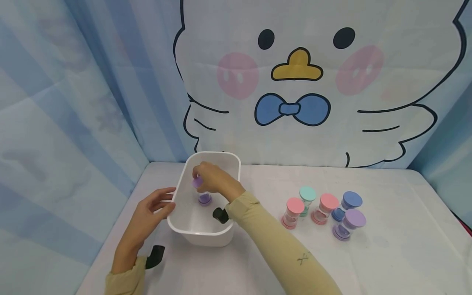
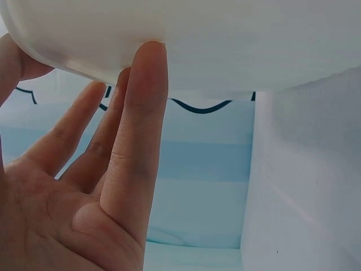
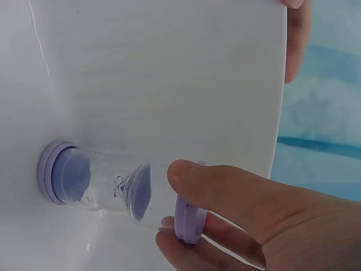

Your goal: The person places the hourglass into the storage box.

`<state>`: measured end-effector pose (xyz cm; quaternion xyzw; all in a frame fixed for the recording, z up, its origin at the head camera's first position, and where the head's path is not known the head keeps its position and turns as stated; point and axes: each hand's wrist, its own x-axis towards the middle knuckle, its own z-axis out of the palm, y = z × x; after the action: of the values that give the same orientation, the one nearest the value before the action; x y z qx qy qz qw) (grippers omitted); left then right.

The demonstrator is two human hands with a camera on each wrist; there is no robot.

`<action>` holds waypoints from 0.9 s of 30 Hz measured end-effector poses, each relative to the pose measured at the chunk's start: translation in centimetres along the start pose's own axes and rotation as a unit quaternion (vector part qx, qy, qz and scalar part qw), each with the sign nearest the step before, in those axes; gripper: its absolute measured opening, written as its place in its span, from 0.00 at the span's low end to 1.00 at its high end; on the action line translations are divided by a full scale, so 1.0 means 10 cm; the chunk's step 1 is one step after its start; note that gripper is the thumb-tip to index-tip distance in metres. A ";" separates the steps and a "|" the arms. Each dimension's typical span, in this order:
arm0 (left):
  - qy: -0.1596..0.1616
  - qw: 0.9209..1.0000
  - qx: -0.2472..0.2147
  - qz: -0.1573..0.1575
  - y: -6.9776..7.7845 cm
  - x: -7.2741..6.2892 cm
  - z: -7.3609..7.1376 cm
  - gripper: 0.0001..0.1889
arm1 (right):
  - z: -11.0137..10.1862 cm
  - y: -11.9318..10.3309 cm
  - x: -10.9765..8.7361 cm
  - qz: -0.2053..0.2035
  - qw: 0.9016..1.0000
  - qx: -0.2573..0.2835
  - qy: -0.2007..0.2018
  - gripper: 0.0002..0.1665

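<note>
My right hand (image 1: 215, 179) reaches into a white plastic bin (image 1: 199, 230) and pinches a purple hourglass (image 1: 205, 200) by its upper cap between thumb and fingers. In the right wrist view, purple sand shows in both bulbs of the hourglass (image 3: 104, 183), and its lower cap is right at the bin's white inner surface. At the bin's left side, my left hand (image 1: 147, 217) rests its fingertips on the rim and outer wall. The left wrist view shows its fingers (image 2: 144, 124) mostly straight, one of them against the wall.
Right of the bin stand several hourglasses on the white table (image 1: 405, 254): two pink ones (image 1: 295, 206), a mint one (image 1: 307, 194), a blue one (image 1: 351, 200) and a purple one (image 1: 355, 219). A curtain with a cartoon print (image 1: 295, 143) hangs behind the table.
</note>
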<state>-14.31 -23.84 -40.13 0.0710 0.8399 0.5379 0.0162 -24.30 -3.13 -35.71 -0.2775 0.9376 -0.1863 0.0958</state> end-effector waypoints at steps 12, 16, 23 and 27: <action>0.002 1.000 0.007 -0.003 0.01 0.00 0.01 0.26 | 0.00 0.00 0.01 -0.008 1.000 -0.017 -0.014 0.22; 0.001 1.000 0.007 0.002 0.01 0.00 0.01 0.26 | -0.02 -0.02 -0.01 -0.004 1.000 -0.014 -0.019 0.21; 0.004 1.000 0.009 0.004 0.01 0.01 0.02 0.25 | -0.12 -0.04 -0.05 -0.022 1.000 0.012 -0.012 0.20; 0.006 1.000 0.014 -0.002 0.02 -0.01 0.02 0.26 | -0.19 -0.04 -0.08 -0.042 0.999 0.003 -0.006 0.20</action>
<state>-14.15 -23.63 -40.07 0.0667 0.8475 0.5265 0.0111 -23.97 -2.45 -33.73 -0.3172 0.9240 -0.1915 0.0946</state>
